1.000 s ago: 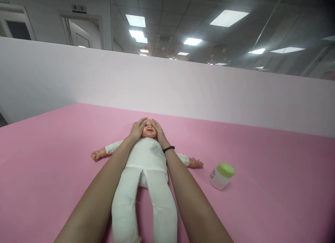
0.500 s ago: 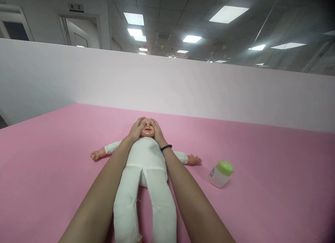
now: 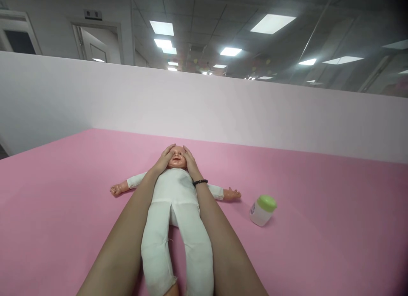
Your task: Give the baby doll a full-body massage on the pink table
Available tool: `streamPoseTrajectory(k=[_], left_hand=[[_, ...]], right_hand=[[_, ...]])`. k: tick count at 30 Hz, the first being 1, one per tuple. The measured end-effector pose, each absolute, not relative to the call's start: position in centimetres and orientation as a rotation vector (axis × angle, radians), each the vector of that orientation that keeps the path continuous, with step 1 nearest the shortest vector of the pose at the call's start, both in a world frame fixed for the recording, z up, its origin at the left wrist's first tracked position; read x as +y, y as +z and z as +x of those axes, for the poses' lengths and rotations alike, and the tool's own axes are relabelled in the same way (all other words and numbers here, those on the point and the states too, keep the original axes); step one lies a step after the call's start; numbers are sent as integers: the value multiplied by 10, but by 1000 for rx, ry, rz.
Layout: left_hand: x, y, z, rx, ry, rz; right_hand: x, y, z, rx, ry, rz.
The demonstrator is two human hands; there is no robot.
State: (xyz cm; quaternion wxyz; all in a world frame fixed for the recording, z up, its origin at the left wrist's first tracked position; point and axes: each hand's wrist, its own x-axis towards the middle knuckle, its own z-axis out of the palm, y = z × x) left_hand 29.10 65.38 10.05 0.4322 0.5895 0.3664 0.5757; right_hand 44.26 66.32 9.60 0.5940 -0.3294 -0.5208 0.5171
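Observation:
A baby doll [image 3: 176, 194] in a white cloth suit lies on its back on the pink surface [image 3: 63, 190], arms spread and legs toward me. My left hand [image 3: 164, 159] rests flat against the left side of the doll's head, fingers over its cheek and temple. My right hand [image 3: 189, 161], with a dark bead bracelet at the wrist, presses the other side of the head. The doll's face shows between my two hands. Both forearms run along the doll's body.
A small white jar with a green lid [image 3: 262, 210] lies tilted on the pink surface to the right of the doll. A pale partition wall [image 3: 223, 109] closes off the far edge. Ceiling lights and a doorway show beyond it.
My fingers have slid a little outward on the doll's face, showing more of it. The view has shifted slightly, so the doll and jar sit a bit further left.

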Motion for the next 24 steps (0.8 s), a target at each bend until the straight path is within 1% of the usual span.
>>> streamPoseTrajectory(k=[4,8,15,24], left_hand=[[657,101,290,965,1429,1484],[657,102,289,1030,1421,1463],[652,106,293,1112,1447,1391],[655,105,293,1054,1483,1373]], right_hand=[[665,101,444,-1188,1277,-861],[663,104,445,-1200,1264,-914],[661,102,447,-1237,1257,-814],[678,89,444,-1224,1270,-775]])
